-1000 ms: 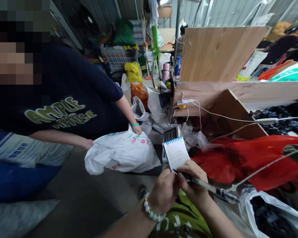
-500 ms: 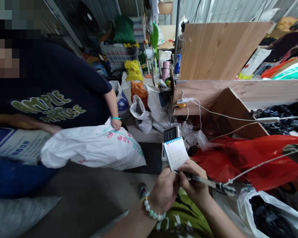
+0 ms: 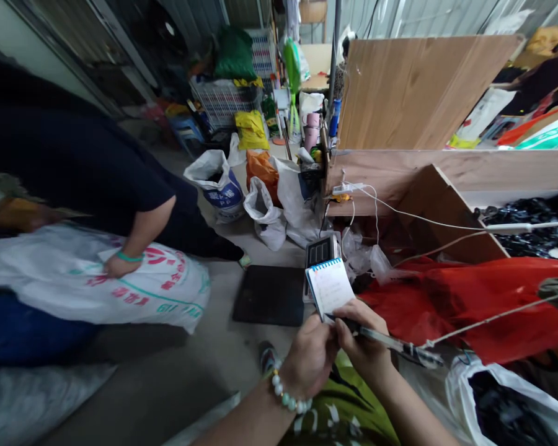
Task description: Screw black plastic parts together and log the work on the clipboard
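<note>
A small spiral notepad (image 3: 329, 286) with a blue coil and faint writing is gripped at its lower edge by my left hand (image 3: 310, 354), which wears a bead bracelet. My right hand (image 3: 366, 331) is closed round a pen (image 3: 400, 348) tied to a white string; its tip end lies by the bottom of the page. Both hands are close together in front of my green clothing. Just beyond the notepad, partly covered by it, is a scale's display panel (image 3: 322, 249). The scale's dark platform (image 3: 268, 296) lies on the floor to the left.
At left a co-worker holds a large white woven sack (image 3: 139, 291). Open sacks (image 3: 221, 192) stand behind the platform. On the right are red sheeting (image 3: 460, 303), a wooden bin (image 3: 441, 210) and a white bag (image 3: 460, 387) of black material. The pen's string (image 3: 497, 303) stretches rightward.
The co-worker has moved left with the white sack, turning away and uncovering the dark platform. My hands, the notepad and the pen stay nearly where they were.
</note>
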Motion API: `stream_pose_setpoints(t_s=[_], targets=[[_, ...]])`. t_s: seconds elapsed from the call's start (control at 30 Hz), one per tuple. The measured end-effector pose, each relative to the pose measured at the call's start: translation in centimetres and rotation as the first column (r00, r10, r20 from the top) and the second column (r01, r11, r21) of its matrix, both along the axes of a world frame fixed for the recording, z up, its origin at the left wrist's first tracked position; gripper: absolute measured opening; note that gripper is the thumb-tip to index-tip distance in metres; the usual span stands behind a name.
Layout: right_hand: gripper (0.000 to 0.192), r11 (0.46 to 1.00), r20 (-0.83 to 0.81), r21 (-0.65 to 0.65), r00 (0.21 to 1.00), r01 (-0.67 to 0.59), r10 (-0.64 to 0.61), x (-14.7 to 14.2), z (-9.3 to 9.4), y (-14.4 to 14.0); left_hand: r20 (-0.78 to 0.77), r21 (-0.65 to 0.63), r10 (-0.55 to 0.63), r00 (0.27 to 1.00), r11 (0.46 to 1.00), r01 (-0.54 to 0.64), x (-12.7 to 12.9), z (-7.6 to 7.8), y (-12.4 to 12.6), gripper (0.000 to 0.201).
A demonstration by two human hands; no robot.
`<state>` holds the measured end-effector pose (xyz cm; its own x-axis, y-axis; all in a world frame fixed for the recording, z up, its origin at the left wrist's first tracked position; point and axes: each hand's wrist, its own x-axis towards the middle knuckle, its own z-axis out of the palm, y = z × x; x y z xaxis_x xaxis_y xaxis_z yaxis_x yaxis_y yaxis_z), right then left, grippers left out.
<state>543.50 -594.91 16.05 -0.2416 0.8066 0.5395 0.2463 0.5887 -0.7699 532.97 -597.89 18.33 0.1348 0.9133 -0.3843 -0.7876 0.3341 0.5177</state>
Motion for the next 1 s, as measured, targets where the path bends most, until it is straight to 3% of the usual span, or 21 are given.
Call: stream_pose_setpoints(t_s=[0.57,1.0], targets=[[0.007,0.999,-0.002,-0.037,1.0,0.006,-0.007,-0.5,-0.8,0.4,0.016,-0.007,0.002,1.0,1.0,-0.002,-0.6,-0.9,0.4,0.02],[0.009,0.998,-0.025,-0.051,0.999,0.024,-0.025,-0.7,-0.6,0.7,-0.002,-0.053,-0.004,1.0,0.999,0.004,-1.3,-0.6,1.2,0.025]])
